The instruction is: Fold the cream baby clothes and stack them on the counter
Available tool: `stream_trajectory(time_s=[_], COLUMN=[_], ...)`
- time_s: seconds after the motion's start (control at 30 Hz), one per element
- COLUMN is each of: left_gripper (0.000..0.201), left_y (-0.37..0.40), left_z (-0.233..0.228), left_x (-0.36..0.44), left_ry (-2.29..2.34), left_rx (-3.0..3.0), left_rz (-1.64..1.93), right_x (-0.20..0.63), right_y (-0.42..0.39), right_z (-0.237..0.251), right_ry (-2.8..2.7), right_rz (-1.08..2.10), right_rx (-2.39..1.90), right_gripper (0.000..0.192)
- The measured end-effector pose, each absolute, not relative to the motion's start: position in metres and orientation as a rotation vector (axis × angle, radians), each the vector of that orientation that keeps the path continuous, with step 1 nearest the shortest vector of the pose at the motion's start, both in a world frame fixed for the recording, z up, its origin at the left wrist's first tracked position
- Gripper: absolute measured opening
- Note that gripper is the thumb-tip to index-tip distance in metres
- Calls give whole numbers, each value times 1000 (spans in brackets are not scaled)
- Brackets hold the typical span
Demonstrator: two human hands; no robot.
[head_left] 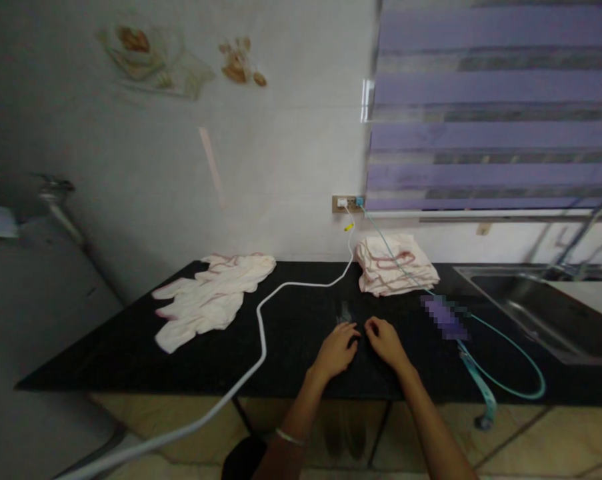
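Observation:
My left hand (337, 348) and my right hand (383, 340) rest side by side on the black counter (131, 353), fingers curled down and close together; neither holds anything I can make out. A loose heap of white cloths with pink edging (208, 298) lies spread out to the left. A folded stack of the same cloths (395, 265) sits behind my right hand, against the wall.
A white cable (261, 313) runs from the wall socket (345, 203) across the counter and off its front edge. A teal cable (511, 347) loops right past a blurred purple object (443, 317). A steel sink (531, 300) lies at right, a grey appliance (35, 313) at left.

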State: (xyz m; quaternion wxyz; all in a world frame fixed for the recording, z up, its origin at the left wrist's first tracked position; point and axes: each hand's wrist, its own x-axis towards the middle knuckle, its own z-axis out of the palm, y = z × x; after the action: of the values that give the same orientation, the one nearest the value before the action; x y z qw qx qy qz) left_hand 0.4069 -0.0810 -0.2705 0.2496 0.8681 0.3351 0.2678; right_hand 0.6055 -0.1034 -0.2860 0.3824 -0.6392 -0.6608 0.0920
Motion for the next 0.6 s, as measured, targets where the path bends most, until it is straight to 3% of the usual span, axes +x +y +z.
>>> stream_trajectory(time_s=[0.6], left_gripper=[32], left_y=[-93], left_z=[-268], left_x=[401], left_ry=[946], left_rx=[2394], left_rz=[708], right_x=[609], right_y=[-107], right_z=[-284], right_ry=[-1695], right_rz=[301], right_rx=[-1623], right_gripper=[26])
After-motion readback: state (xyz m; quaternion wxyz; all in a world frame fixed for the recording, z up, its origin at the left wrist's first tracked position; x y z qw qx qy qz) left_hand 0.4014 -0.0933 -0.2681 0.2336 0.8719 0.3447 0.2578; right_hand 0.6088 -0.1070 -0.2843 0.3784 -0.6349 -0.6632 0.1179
